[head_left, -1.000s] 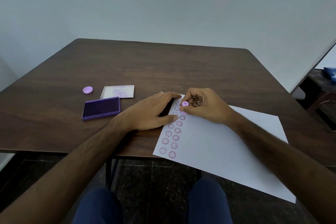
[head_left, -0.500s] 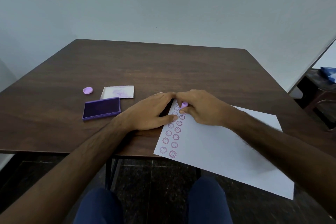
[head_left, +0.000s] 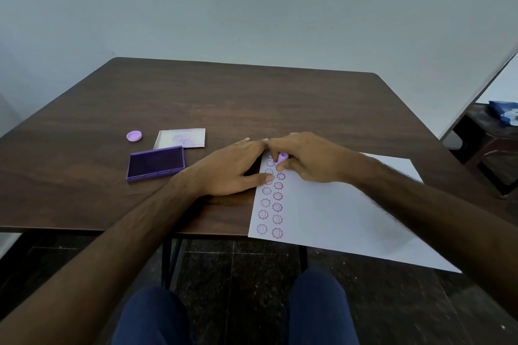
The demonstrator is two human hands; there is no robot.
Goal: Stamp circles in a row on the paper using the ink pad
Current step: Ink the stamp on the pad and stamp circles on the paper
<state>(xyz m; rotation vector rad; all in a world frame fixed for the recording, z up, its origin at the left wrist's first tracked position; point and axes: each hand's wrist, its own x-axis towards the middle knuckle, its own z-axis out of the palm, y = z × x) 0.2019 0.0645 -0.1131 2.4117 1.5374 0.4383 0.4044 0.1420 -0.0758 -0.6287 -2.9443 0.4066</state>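
A white paper [head_left: 330,216] lies on the brown table [head_left: 238,103], its near corner hanging over the front edge. Two rows of purple round stamp marks [head_left: 270,204] run along its left side. My right hand [head_left: 311,159] pinches a small lilac stamp [head_left: 281,157] and holds it down at the far end of the right row. My left hand [head_left: 232,172] lies flat with spread fingers on the paper's left edge. The open purple ink pad [head_left: 155,162] sits to the left of both hands.
The ink pad's clear lid [head_left: 180,138] lies behind the pad, and a small lilac cap [head_left: 134,136] rests left of it. My knees show under the table's front edge. A dark side table [head_left: 487,143] stands at the far right.
My right hand has turned down and moved slightly farther along the row, lowering the stamp onto the paper. My left hand has stayed flat on the paper's edge.
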